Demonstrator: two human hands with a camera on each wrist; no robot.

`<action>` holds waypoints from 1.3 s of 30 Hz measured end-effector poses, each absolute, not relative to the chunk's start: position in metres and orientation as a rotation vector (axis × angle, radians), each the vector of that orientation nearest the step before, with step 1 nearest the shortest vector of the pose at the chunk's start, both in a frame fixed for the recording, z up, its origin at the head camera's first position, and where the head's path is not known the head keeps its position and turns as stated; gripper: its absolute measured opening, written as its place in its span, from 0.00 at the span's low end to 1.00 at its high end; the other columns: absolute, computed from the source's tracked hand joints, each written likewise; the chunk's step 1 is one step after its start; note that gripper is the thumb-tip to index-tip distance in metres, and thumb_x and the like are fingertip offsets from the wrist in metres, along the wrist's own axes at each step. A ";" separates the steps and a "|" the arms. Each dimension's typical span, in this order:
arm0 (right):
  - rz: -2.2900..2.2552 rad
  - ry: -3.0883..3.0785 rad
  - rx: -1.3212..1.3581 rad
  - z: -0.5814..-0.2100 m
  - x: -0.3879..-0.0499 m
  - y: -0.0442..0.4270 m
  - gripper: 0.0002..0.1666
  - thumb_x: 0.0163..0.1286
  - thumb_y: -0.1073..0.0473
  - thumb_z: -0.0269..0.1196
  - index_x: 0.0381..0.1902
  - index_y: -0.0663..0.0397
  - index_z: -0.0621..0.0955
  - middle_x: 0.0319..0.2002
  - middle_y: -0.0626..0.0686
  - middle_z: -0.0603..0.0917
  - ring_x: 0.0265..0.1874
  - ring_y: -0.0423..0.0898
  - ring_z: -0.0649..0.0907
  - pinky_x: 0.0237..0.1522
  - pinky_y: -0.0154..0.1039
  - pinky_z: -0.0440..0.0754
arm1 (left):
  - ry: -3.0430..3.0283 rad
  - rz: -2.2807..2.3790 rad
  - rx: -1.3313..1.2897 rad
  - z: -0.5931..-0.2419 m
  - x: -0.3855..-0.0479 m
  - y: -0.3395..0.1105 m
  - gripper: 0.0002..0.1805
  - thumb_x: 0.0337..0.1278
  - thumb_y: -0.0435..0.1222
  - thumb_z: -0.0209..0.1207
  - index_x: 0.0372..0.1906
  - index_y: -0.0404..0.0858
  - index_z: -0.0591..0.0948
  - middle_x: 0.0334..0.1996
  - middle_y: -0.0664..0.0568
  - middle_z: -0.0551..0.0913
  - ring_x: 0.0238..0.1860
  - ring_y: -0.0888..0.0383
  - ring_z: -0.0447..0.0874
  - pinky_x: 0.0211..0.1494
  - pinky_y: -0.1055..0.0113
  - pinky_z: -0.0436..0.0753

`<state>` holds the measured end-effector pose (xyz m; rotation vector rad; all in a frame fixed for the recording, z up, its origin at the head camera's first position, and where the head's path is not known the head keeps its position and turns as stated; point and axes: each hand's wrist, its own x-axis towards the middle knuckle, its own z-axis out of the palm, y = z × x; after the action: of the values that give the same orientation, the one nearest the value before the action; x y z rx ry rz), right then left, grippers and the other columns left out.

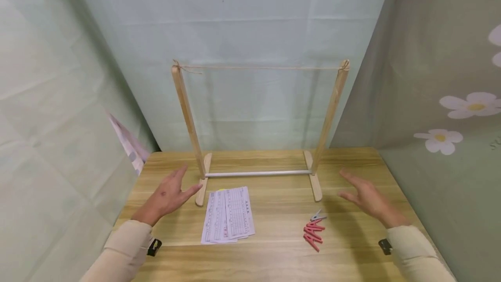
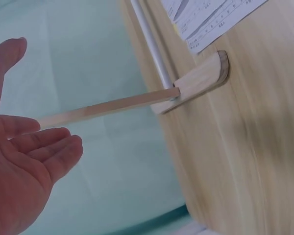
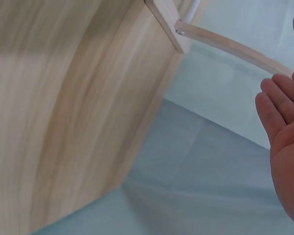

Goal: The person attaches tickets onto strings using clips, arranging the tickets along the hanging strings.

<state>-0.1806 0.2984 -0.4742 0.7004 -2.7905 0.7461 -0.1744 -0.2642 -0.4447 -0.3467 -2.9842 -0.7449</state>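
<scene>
My left hand (image 1: 170, 194) hovers left of a wooden frame (image 1: 328, 116), its fingers extended and nothing in its grasp. On the other side, my right hand (image 1: 365, 196) is held out in the same way, also without anything in it. A string (image 1: 258, 68) is tied between the tops of the two posts. Several printed paper slips (image 1: 238, 212) lie overlapping in front of the frame, nearer the left hand. Toward the right hand, several red clothespins (image 1: 313, 235) lie in a column with a grey-blue clothespin (image 1: 318, 216) at its far end.
The frame stands on two wooden feet (image 1: 313, 182) joined by a white rod (image 1: 258, 173) low across the table (image 1: 274, 260). Pale curtains (image 1: 254, 112) hang behind and on both sides; the right one (image 1: 407, 99) bears white flowers.
</scene>
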 end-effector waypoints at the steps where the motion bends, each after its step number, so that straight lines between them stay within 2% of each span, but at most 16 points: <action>1: 0.752 -2.787 0.701 -0.476 -0.180 0.298 0.37 0.62 0.64 0.72 0.64 0.77 0.70 0.61 0.75 0.73 0.57 0.73 0.75 0.57 0.66 0.73 | -2.975 -0.756 -0.348 -0.446 -0.175 -0.263 0.48 0.68 0.54 0.59 0.72 0.20 0.56 0.68 0.21 0.62 0.67 0.26 0.62 0.65 0.35 0.66; 8: 0.768 -2.742 0.747 -0.489 -0.179 0.294 0.31 0.59 0.68 0.73 0.59 0.76 0.76 0.57 0.73 0.77 0.55 0.71 0.78 0.55 0.64 0.74 | -2.951 -0.832 -0.384 -0.457 -0.176 -0.252 0.46 0.67 0.51 0.61 0.71 0.19 0.59 0.67 0.23 0.65 0.67 0.29 0.64 0.66 0.37 0.68; 12: 0.793 -2.736 0.770 -0.497 -0.180 0.292 0.30 0.60 0.69 0.71 0.58 0.75 0.77 0.56 0.73 0.78 0.55 0.71 0.78 0.55 0.65 0.75 | -2.961 -0.860 -0.368 -0.462 -0.176 -0.246 0.46 0.67 0.53 0.60 0.71 0.21 0.60 0.66 0.24 0.66 0.67 0.30 0.65 0.65 0.38 0.68; 17: 0.831 -2.737 0.800 -0.506 -0.181 0.292 0.28 0.60 0.72 0.70 0.57 0.77 0.77 0.55 0.74 0.79 0.54 0.72 0.78 0.54 0.66 0.74 | -2.952 -0.896 -0.358 -0.469 -0.176 -0.242 0.43 0.66 0.49 0.63 0.71 0.23 0.62 0.66 0.26 0.68 0.67 0.32 0.67 0.65 0.39 0.70; 22: 0.894 -2.819 0.773 -0.513 -0.181 0.291 0.28 0.61 0.72 0.69 0.59 0.75 0.76 0.56 0.74 0.78 0.55 0.73 0.77 0.55 0.66 0.74 | -2.946 -0.931 -0.343 -0.477 -0.177 -0.235 0.38 0.63 0.47 0.66 0.68 0.27 0.68 0.62 0.29 0.74 0.62 0.35 0.74 0.59 0.42 0.76; 30: 0.891 -2.844 0.754 -0.527 -0.185 0.288 0.29 0.58 0.72 0.71 0.58 0.73 0.78 0.54 0.71 0.80 0.53 0.69 0.80 0.53 0.62 0.78 | -2.945 -1.046 -0.268 -0.493 -0.179 -0.227 0.37 0.62 0.44 0.67 0.70 0.31 0.67 0.58 0.33 0.77 0.57 0.39 0.78 0.54 0.46 0.81; 39: 0.904 -2.887 0.756 -0.537 -0.183 0.288 0.29 0.58 0.69 0.72 0.58 0.71 0.79 0.53 0.70 0.82 0.51 0.69 0.81 0.53 0.61 0.78 | -2.959 -1.134 -0.157 -0.505 -0.179 -0.216 0.38 0.59 0.42 0.70 0.67 0.26 0.69 0.54 0.36 0.81 0.52 0.45 0.80 0.51 0.52 0.82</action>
<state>-0.1827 0.2882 -0.5374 0.7556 -2.8867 0.9039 -0.1786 -0.2163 -0.5053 -0.1569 -2.9585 -1.1341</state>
